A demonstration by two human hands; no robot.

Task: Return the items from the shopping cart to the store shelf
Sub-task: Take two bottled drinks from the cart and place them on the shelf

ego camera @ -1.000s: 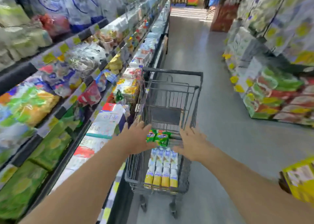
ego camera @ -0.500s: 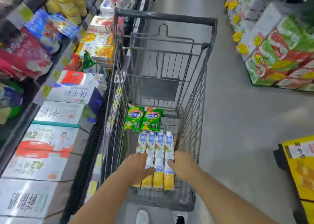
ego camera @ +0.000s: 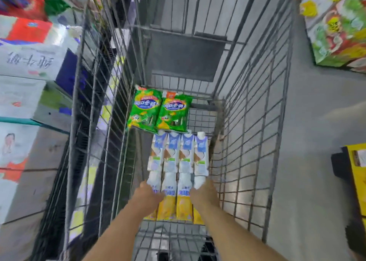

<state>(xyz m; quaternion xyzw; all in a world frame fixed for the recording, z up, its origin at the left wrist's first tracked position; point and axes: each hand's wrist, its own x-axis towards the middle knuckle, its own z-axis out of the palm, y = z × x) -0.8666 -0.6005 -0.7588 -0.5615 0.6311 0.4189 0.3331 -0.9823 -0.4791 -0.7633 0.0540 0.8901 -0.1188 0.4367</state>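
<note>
I look straight down into a grey wire shopping cart (ego camera: 285,86). On its floor lie two green snack bags (ego camera: 158,111) at the far end, a row of blue-and-white cartons (ego camera: 179,153) in the middle, and a row of white-and-yellow cartons (ego camera: 175,199) nearest me. My left hand (ego camera: 148,194) rests on the leftmost yellow carton and my right hand (ego camera: 205,192) on the rightmost one, fingers curled down at each end of the row. Blur hides whether either hand grips.
The store shelf on the left holds large white boxes (ego camera: 25,60) with red and blue print, close against the cart's side. Stacked colourful packs (ego camera: 340,29) stand across the grey aisle floor on the right, and a yellow box (ego camera: 358,173) sits at the right edge.
My view has tipped down from the aisle into the cart. Both hands have gone from the cart's rim down onto the near row of yellow cartons.
</note>
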